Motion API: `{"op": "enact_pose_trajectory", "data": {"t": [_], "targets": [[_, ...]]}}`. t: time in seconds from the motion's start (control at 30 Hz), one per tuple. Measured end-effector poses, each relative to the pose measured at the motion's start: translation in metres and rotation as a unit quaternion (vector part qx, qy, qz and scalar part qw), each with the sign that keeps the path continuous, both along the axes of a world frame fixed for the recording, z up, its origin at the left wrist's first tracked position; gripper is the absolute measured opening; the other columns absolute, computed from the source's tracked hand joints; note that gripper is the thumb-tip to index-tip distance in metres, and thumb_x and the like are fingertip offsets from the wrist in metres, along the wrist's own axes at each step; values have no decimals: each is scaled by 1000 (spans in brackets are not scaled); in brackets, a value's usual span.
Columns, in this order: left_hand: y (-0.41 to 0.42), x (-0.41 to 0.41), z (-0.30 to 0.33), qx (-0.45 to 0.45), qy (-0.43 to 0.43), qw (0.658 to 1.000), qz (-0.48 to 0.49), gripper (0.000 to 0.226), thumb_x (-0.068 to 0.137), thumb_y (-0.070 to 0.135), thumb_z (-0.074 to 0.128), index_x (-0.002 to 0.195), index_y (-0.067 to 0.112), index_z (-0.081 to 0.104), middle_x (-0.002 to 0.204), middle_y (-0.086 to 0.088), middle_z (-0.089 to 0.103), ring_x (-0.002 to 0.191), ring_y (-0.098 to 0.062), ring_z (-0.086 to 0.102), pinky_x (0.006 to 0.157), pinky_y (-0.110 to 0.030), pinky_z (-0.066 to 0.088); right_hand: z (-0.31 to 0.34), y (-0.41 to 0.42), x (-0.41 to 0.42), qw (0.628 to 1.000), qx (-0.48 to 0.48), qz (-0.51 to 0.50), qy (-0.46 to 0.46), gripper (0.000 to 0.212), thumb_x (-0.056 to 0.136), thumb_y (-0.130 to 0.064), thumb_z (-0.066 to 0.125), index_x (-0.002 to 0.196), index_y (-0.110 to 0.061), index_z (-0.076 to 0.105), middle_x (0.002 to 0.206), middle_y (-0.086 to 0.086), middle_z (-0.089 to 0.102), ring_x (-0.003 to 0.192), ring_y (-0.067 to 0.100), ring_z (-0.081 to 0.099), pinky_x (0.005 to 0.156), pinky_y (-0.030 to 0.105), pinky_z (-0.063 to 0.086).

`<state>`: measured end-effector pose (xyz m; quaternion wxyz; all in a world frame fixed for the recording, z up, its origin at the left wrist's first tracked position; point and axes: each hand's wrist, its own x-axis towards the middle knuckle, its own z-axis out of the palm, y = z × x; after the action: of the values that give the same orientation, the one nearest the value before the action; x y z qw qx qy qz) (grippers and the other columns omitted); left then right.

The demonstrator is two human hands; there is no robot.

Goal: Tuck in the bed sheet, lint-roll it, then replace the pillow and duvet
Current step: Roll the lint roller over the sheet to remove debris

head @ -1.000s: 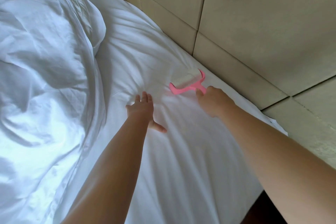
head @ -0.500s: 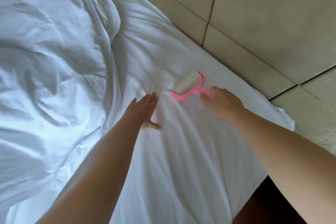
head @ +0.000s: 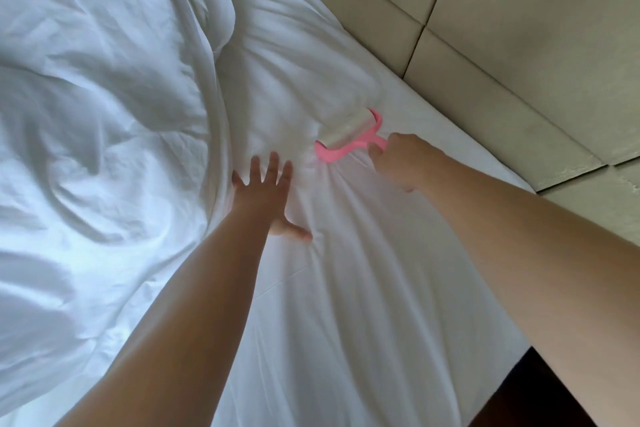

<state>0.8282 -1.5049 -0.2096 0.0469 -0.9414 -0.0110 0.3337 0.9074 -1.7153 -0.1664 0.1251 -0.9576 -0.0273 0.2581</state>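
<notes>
A white bed sheet [head: 363, 288] covers the mattress, with creases fanning out below the roller. My right hand [head: 403, 158] grips the handle of a pink lint roller [head: 348, 133], whose white roll lies on the sheet. My left hand [head: 266, 194] presses flat on the sheet just left of the roller, fingers spread. A crumpled white duvet [head: 93, 121] is bunched over the left half of the bed, its edge touching my left hand. No pillow is visible.
A beige padded headboard [head: 502, 28] runs along the far right edge of the mattress. Dark floor [head: 526, 395] shows past the sheet's corner at the bottom right.
The lint roller and my right hand have moved left and away from the headboard. My left hand has slid forward and its fingers have spread apart on the sheet.
</notes>
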Motion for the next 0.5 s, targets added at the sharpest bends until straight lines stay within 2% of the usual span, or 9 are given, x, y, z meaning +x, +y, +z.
{"op": "enact_pose_trajectory", "data": {"t": [0.13,0.27,0.33,0.43,0.5], "targets": [[4,18,-2,-38,15,999,16,143,54,84,63,149,19,-22,155,1,-29,143,-34,-22,109,-65,12,-9,26,18,1000,25,-8,1,47,100,-44,27,117,-7,51,82,6,49,80,28,54,69,30,36],[7,32,-4,-44,32,998,17,142,56,83,63,149,16,-22,155,3,-30,143,-33,-22,108,-67,14,-14,45,34,999,37,-15,3,40,100,-43,29,105,-10,50,69,3,41,64,23,46,61,31,38],[9,35,-7,-33,31,999,10,144,55,84,62,148,14,-23,154,3,-32,143,-32,-23,107,-67,13,-16,52,41,999,47,-20,8,43,99,-41,31,111,-7,54,69,2,40,69,25,48,63,33,42],[12,35,-16,-25,22,999,4,148,51,87,60,147,14,-25,153,1,-35,142,-33,-25,106,-70,10,-20,63,51,999,37,-15,22,50,100,-42,24,125,-7,49,69,2,36,58,22,38,51,28,28],[13,35,-23,-25,11,1000,-3,151,47,90,58,146,13,-27,152,-1,-36,141,-33,-27,104,-72,7,-22,69,58,999,45,-20,23,53,101,-45,23,124,-4,48,70,5,41,61,24,42,55,28,30]]}}
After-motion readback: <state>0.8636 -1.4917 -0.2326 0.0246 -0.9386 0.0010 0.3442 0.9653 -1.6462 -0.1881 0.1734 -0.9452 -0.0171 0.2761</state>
